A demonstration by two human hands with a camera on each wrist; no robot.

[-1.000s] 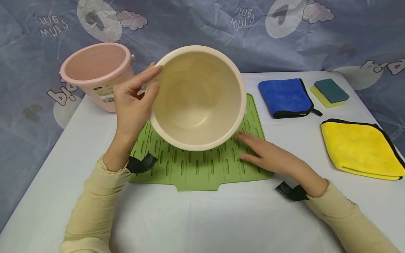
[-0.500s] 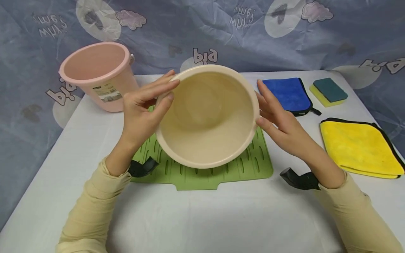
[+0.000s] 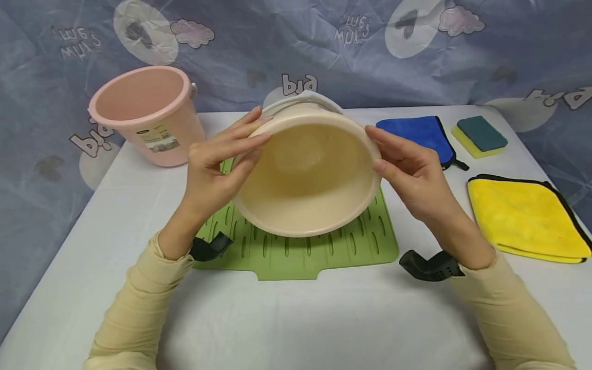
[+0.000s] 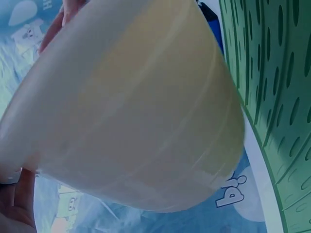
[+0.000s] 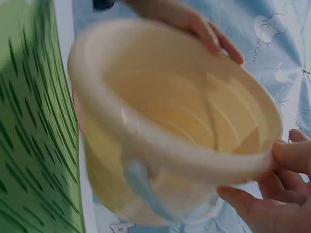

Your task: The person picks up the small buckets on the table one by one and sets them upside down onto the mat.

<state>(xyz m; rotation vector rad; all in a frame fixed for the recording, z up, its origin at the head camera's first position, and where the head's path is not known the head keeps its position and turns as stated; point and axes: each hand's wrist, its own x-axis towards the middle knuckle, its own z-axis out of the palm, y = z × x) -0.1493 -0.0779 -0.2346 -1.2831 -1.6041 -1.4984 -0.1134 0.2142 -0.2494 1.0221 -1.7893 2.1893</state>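
Note:
A cream bucket (image 3: 307, 174) is held tilted above a green slotted mat (image 3: 287, 263), its mouth towards me. At the rim's left side, my left hand (image 3: 222, 169) grips it between thumb and fingers. Opposite, my right hand (image 3: 411, 177) pinches the right side of the rim. The bucket's pale handle (image 3: 307, 96) arches behind the far rim, and in the right wrist view that handle (image 5: 150, 191) hangs below the rim. The outer wall of the bucket (image 4: 150, 116) fills much of the left wrist view.
A pink bucket (image 3: 164, 141) with a label stands at the back left. On the right lie a folded blue cloth (image 3: 418, 136), a green and yellow sponge (image 3: 482, 134) and a folded yellow cloth (image 3: 527, 218). Patterned fabric (image 3: 240, 46) hangs behind the white table (image 3: 324, 324).
My right hand has risen from beside the mat to the bucket's right rim and now pinches it. The bucket has shifted right and down, and its mouth has tipped further.

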